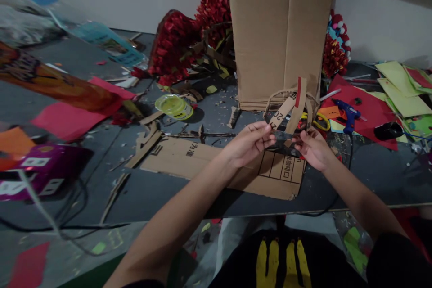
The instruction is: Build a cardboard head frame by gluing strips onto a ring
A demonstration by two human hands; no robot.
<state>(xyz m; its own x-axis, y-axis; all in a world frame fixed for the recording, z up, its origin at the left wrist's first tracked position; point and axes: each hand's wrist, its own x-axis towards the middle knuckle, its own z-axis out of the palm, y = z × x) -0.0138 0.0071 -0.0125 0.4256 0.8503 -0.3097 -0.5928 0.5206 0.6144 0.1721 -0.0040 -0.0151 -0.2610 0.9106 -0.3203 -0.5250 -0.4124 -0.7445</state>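
A small frame of bent cardboard strips (294, 114), one strip red-edged and another printed with black figures, is held up between my hands. My left hand (248, 143) pinches its left lower edge between thumb and fingers. At the right lower edge, my right hand (313, 147) grips it with curled fingers. Beneath both hands a flat piece of printed cardboard (189, 159) lies on the dark table. Yellow-handled scissors (322, 122) lie just behind my right hand, partly hidden by the frame. A blue glue gun (348, 114) rests further right.
A tall cardboard box (270, 31) stands behind the frame, with red paper-petal work (175, 49) to its left. An open yellow jar (174, 107), cardboard scraps (145, 148), a purple box (50, 168), an orange tube-shaped pack (57, 78) and coloured paper (405, 85) lie around.
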